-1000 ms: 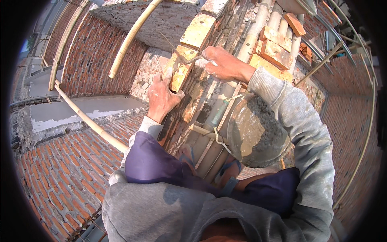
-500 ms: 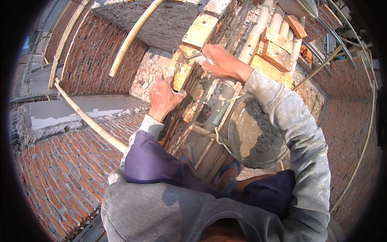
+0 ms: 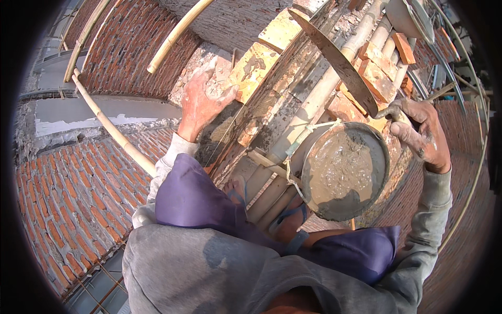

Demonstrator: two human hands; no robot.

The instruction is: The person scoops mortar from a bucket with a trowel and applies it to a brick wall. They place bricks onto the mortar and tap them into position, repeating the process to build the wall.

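Observation:
My left hand (image 3: 201,107) has its fingers spread, with the thumb at the near end of a yellow brick (image 3: 256,65) on the narrow wall top. A dark smear of mortar marks that brick, and a second yellow brick (image 3: 278,30) lies beyond it. Raised on the right, my right hand (image 3: 418,133) grips a trowel (image 3: 340,63), its long blade pointing up-left over the pipes. Below the blade is a round pan (image 3: 345,170) of wet grey mortar, with pale cord at its left rim. A thin line (image 3: 225,133) runs beside the wall near my left hand.
Bamboo poles (image 3: 115,133) border the left, above red brick walling (image 3: 73,209). Loose bricks (image 3: 377,76) lie on long pipes (image 3: 327,89) at upper right, near a grey basin (image 3: 405,18). My sandalled feet (image 3: 287,225) stand on pipes. Rebar (image 3: 99,277) shows at lower left.
My right hand has swung from the brick out to the right, lifting the trowel and uncovering the mortar pan. My left hand has shifted slightly up-left. The view has shifted too.

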